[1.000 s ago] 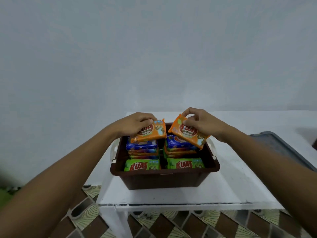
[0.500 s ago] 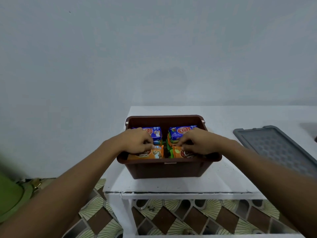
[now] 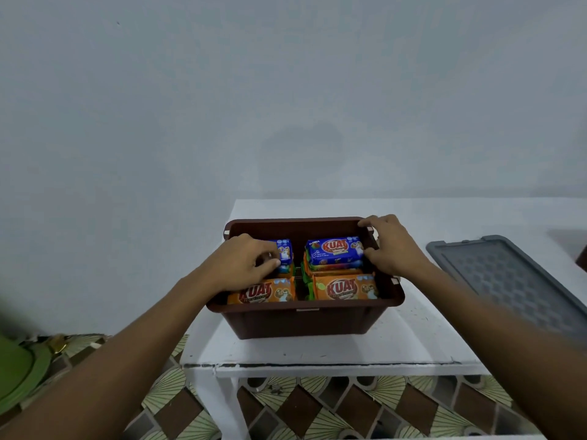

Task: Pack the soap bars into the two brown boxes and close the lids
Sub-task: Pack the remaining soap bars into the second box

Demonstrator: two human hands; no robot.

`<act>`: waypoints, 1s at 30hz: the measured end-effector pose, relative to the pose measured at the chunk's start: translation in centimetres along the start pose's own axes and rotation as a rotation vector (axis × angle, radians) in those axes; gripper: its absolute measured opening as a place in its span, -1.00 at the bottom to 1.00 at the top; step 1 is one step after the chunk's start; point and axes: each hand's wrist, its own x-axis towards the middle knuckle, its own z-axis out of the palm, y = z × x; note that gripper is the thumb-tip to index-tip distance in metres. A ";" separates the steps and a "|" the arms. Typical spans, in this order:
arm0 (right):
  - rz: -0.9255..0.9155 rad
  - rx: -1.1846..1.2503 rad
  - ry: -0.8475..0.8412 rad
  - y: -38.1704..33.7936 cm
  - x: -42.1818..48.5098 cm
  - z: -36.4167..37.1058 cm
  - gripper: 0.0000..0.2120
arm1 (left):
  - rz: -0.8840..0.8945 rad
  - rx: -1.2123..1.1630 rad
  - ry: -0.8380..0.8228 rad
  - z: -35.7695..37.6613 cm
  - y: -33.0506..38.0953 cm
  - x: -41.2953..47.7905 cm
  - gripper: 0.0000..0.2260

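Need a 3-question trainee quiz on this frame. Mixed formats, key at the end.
1. True or false: the grey lid sits on the brown box.
2. The front-right soap bar on top has which wrapper colour? A green, B orange, C white.
3. Short answer: which hand touches the back-left blue soap bar?

Key
1. False: the lid lies on the table to the right of the box, which is open.
2. B.
3. The left hand.
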 end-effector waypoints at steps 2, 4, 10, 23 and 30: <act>-0.009 0.013 -0.009 0.1 0.0 -0.3 -0.49 | -0.009 -0.062 0.016 0.0 -0.1 0.2 -0.85; -0.021 0.020 -0.010 0.2 0.0 -0.5 -0.51 | -0.017 -0.112 -0.031 0.0 0.0 0.3 -0.83; -0.011 0.003 0.012 2.4 0.3 -1.4 -0.55 | 0.002 -0.136 -0.126 1.0 1.5 1.8 -0.68; 0.175 -0.049 0.094 12.8 0.3 -6.8 -0.61 | 0.180 0.035 -0.291 4.0 10.8 10.2 -0.73; -0.109 -0.270 0.127 12.6 -0.1 -7.1 -0.65 | 0.045 -0.102 -0.419 3.8 11.1 11.1 -0.73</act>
